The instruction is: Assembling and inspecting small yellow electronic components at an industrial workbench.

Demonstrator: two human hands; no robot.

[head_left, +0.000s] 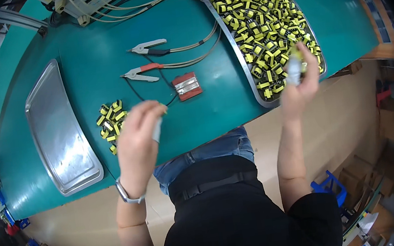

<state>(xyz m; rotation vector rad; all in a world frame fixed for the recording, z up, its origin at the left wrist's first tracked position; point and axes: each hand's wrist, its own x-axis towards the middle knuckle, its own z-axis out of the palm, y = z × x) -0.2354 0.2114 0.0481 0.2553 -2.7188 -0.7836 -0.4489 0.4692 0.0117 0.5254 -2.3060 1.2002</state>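
1. Head view, left of centre: left hand [136, 138], fingers curled nearly closed, a blurry yellow bit at the fingertips; can't tell if it's actually gripped.
2. Right hand [304, 82], right of centre, half curled over the near end of the metal tray [240, 58]; too blurry to tell what it's got.
3. Small pile of yellow-and-black parts [110, 118], just left of the left hand.
4. Red block [186, 86] mid-frame, silvery strips on it.
5. Red-and-white clip [144, 72], then white clip [148, 46], upper middle.
6. Big heap of the same parts [263, 21] in that tray, upper right.
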